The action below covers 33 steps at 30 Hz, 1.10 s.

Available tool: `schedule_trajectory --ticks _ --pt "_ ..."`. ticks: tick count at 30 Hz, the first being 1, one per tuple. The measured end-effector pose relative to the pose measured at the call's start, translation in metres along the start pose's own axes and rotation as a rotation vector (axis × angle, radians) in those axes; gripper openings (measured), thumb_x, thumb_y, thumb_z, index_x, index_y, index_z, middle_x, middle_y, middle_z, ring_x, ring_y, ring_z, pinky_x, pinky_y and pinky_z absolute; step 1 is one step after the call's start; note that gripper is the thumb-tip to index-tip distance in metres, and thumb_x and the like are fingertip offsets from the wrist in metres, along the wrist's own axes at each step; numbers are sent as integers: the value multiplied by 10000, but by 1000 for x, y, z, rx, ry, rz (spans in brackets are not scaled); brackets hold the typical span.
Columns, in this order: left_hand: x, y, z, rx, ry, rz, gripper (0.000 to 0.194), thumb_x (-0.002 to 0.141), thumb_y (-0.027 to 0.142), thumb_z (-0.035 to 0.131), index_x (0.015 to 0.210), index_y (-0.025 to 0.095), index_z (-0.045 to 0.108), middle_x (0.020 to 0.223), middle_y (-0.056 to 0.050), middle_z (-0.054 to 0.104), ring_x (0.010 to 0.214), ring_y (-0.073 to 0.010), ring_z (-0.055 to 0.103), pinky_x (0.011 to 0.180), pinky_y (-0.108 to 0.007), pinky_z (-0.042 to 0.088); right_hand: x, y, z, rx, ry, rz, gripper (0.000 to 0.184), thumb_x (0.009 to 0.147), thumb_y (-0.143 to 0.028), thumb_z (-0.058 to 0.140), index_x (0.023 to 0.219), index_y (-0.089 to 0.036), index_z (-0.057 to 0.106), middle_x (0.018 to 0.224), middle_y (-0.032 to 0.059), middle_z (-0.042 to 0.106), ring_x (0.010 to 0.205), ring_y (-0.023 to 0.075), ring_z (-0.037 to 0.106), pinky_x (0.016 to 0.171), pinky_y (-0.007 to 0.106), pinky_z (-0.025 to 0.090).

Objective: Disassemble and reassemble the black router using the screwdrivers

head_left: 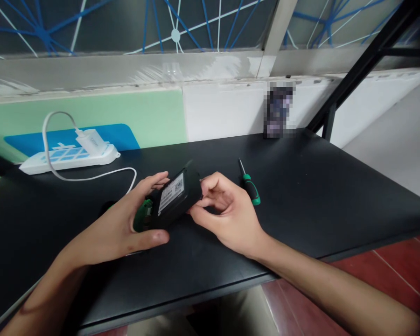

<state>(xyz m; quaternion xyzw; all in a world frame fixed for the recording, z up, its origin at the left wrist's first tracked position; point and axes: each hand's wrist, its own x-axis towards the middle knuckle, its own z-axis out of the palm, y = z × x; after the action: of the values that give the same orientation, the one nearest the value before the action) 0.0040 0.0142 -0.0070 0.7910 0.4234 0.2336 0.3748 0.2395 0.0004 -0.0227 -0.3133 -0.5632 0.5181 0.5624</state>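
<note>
My left hand grips a small black device with a white label on its back and a green circuit board showing at its lower end. It is held just above the black table. My right hand is closed on the device's right end, fingers curled against its edge. A green-handled screwdriver lies on the table just right of my right hand, untouched.
A white power strip with a white charger plugged in lies at the back left, and its white cable loops toward my left hand. A blurred dark object stands against the wall. A black frame post rises at the right.
</note>
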Motion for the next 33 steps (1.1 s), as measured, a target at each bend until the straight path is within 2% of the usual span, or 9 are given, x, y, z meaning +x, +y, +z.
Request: schedule_trajectory --ticks 5,8,11,14,16,21,27,31,33 --pt "0 0 -1 35 5 10 909 797 654 739 1545 415 280 1589 -43 389 1453 -376 382 1198 -534 341 3 -9 -1 102 -81 192 59 846 -194 667 875 -160 628 708 -14 692 620 89 691 645 221 580" --pt "0 -1 -2 64 12 27 899 801 667 724 1543 411 288 1578 -48 409 1444 -384 395 1180 -533 375 6 -10 -3 156 -148 289 163 902 -297 634 848 -145 660 699 13 713 597 110 708 614 241 597" --pt "1 -3 -2 89 13 8 903 805 662 722 1546 414 270 1579 -52 402 1443 -382 396 1176 -546 375 9 -7 -5 198 -123 328 184 861 -328 703 814 -155 664 687 0 708 578 106 697 594 238 591" --pt "2 -4 -1 123 21 -30 921 804 654 724 1552 396 254 1581 -71 391 1439 -383 398 1176 -569 358 10 0 -8 126 -68 338 138 851 -289 715 863 -158 671 718 -9 708 618 93 691 669 243 591" --pt "3 -4 -1 155 51 -34 934 792 658 730 1549 375 262 1566 -81 406 1429 -384 408 1184 -576 338 10 3 -10 -23 -59 303 99 875 -259 676 871 -160 667 748 -7 704 675 97 693 728 255 581" --pt "5 -1 1 265 131 -5 971 759 652 759 1542 318 293 1525 -89 440 1393 -375 445 1188 -553 338 6 3 -17 -481 -35 21 91 918 -239 593 897 -187 664 852 8 709 783 127 665 755 283 531" --pt "-2 9 -5 326 111 -7 974 758 636 759 1552 340 278 1535 -69 434 1388 -368 447 1172 -549 364 15 -3 -45 -588 71 -57 194 938 -350 602 1014 -186 673 944 46 732 854 163 689 793 319 536" --pt "-10 20 -11 343 32 -18 843 781 621 734 1504 384 371 1539 -28 447 1396 -380 438 1165 -555 369 18 -14 -62 -602 -128 -57 244 945 -365 600 1104 -193 664 996 57 734 884 168 693 820 329 552" --pt "-12 25 -12 327 -15 -26 772 801 627 701 1476 390 411 1499 -24 498 1342 -379 501 1131 -564 407 17 -21 -66 -628 -287 -151 266 918 -322 636 1155 -203 659 1109 71 712 959 179 678 862 338 553"
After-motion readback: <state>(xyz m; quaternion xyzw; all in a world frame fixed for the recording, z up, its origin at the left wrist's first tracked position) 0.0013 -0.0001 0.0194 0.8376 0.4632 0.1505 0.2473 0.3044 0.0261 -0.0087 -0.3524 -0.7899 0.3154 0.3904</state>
